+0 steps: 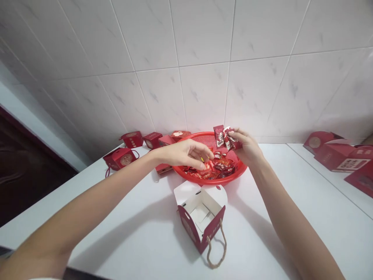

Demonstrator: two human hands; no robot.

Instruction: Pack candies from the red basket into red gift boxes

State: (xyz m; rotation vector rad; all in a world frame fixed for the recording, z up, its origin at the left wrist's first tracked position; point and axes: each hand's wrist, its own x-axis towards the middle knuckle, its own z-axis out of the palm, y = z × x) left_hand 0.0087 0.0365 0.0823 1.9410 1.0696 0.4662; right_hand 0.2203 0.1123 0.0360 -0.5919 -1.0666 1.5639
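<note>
A red plastic basket (pixel 201 181) holds many wrapped candies (pixel 224 165) in red and dark red. My left hand (pixel 190 153) reaches over the basket's left part, its fingers curved around a shiny red candy (pixel 207 168). Above the right rim, my right hand (pixel 244 146) pinches several dark red and white wrapped candies (pixel 224 138). In front of the basket stands a small dark red box (pixel 201 217), its white lid flaps up and its inside bare. A twine handle hangs at its right side.
Several red boxes (pixel 120 158) stand at the left and behind, near the tiled wall (pixel 204 97). More red boxes (pixel 335 155) lie at the far right on the white table (pixel 131 241). A seam crosses the tabletop there.
</note>
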